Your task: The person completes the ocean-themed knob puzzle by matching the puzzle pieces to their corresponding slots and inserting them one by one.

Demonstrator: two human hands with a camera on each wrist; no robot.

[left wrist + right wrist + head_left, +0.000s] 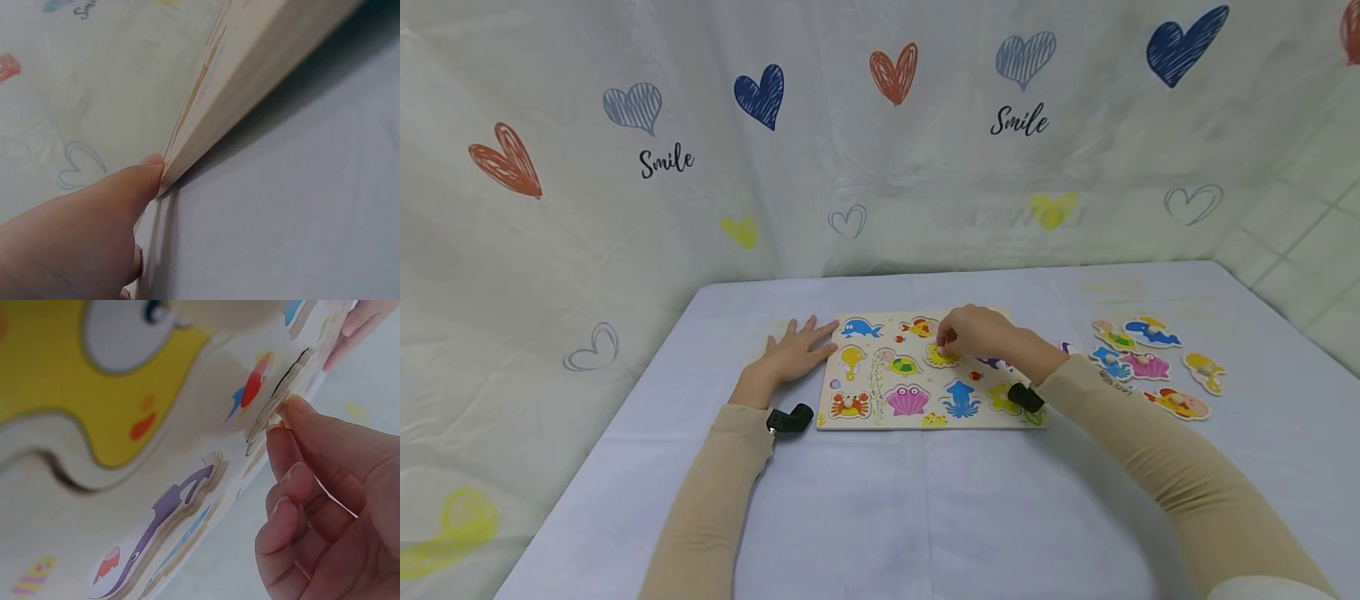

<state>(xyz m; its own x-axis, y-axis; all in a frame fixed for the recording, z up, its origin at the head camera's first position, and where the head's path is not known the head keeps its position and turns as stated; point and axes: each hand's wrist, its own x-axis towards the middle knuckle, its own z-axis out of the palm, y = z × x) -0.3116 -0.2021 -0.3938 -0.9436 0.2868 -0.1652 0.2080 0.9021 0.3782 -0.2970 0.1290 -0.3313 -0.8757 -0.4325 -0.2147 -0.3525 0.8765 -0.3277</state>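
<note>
A wooden puzzle board [872, 423] with printed sea animals lies flat on the table. My right hand [977, 331] is over its upper middle, pinching a yellow puzzle piece [942, 358] by its small knob. In the right wrist view, thumb and forefinger hold that piece [279, 397] edge-on, close over the board, with the other fingers curled. My left hand [793, 348] lies spread at the board's left edge, and its thumb [140, 178] touches the edge in the left wrist view. A crab piece [850, 406] and a yellow star-shaped piece [1002, 397] sit on the board's lower row.
Right of the board lies a loose group of puzzle pieces, including a pink shell [1146, 366], a blue whale [1152, 333], a yellow seahorse [1204, 372] and a red-and-yellow fish [1180, 404]. Behind the table [850, 500] hangs a white curtain [850, 167] printed with hearts.
</note>
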